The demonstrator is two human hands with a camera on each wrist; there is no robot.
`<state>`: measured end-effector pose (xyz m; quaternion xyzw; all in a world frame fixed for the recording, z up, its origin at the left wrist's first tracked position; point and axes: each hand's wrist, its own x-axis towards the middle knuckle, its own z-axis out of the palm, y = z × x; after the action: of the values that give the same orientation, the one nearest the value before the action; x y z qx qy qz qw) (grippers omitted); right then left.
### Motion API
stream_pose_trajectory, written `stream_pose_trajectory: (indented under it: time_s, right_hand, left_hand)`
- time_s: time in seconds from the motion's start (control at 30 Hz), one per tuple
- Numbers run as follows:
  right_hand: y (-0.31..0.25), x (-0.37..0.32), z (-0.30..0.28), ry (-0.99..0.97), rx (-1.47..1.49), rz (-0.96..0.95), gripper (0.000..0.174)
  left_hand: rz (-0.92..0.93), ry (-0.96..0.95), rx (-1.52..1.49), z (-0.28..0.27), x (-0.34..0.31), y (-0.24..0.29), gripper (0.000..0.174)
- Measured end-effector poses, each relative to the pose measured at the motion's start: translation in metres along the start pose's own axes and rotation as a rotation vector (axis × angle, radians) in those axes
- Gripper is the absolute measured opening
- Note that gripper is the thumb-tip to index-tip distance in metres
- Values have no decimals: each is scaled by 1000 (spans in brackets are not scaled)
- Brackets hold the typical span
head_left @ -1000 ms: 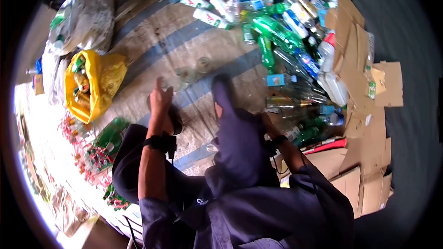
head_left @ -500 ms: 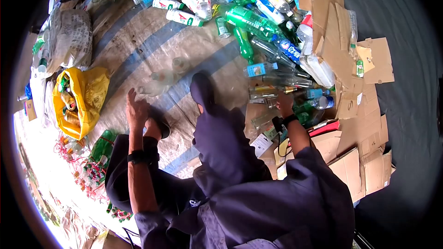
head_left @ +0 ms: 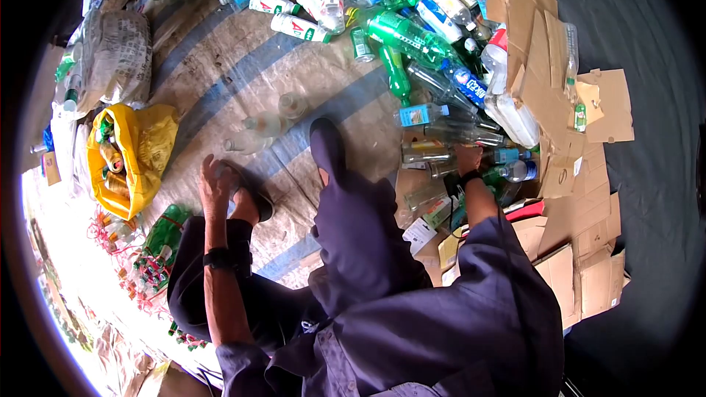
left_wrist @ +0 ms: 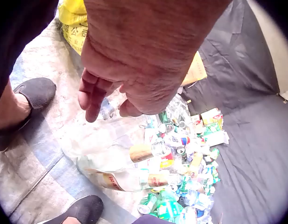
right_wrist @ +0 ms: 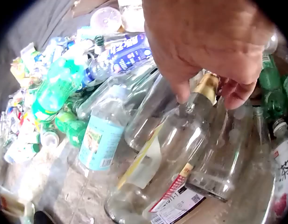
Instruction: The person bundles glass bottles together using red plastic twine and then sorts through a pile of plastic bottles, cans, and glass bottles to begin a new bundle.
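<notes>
In the right wrist view, my right hand (right_wrist: 214, 51) grips the gold-topped neck of a clear glass bottle (right_wrist: 193, 133) with a printed label. Other clear glass bottles lie right beside it, along with a plastic bottle with a light blue label (right_wrist: 103, 137). The head view shows this right hand (head_left: 468, 159) among the bottles to the right of my knee. My left hand (head_left: 214, 187) hovers over my left foot, fingers loosely bent and holding nothing. Just beyond it is a small group of clear glass bottles (head_left: 265, 125); the left wrist view shows a label on one glass bottle (left_wrist: 111, 179).
A yellow sack (head_left: 151, 169) of cans stands at the left, with a bundle of green bottles (head_left: 168, 228) nearer me. Plastic bottles and cans (head_left: 412, 37) are heaped ahead and to the right. Cardboard sheets (head_left: 533, 66) edge the heap. A striped ground sheet (head_left: 220, 66) lies underfoot.
My right hand has gone from beside my knee out to the bottles on the right and taken a glass bottle by the neck. My left hand has drawn back from the glass bottles ahead.
</notes>
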<state>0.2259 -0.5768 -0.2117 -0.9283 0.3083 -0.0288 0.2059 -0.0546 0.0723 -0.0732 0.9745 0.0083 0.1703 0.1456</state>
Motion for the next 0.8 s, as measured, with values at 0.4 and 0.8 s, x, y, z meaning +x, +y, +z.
stream_pose_trajectory:
  time_s: [0.4,0.8]
  right_hand:
    - [24,16,-24,-276,394,58,42]
    - [-1,-66,-51,91,262,-57,35]
  left_hand:
    - [-157,-17,-92,26,-30,-12,40]
    - [-788,-28,-665,42,-55,-25,58]
